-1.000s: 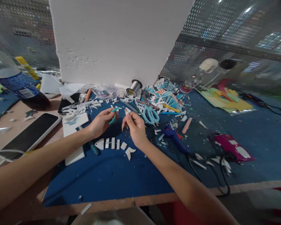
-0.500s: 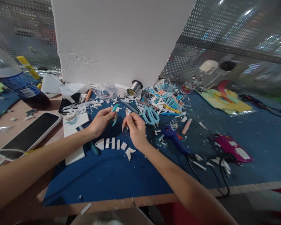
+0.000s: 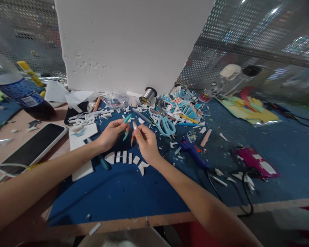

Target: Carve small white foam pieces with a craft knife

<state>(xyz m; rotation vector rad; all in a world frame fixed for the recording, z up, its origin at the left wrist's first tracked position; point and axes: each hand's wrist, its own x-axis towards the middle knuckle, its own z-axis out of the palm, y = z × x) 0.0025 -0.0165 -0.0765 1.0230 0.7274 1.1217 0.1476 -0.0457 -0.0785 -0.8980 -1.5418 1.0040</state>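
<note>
As if ordered to read as a fish, white pieces (image 3: 124, 157) lie spaced along the blue mat (image 3: 113, 195), centre frame; just above, left hand (image 3: 113, 133) and right hand (image 3: 147, 142), both pinched narrow, any held item too small to tell.

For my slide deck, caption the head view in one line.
Left hand and right hand close together, just beyond a fish-shaped row of white pieces on a blue surface.
</note>
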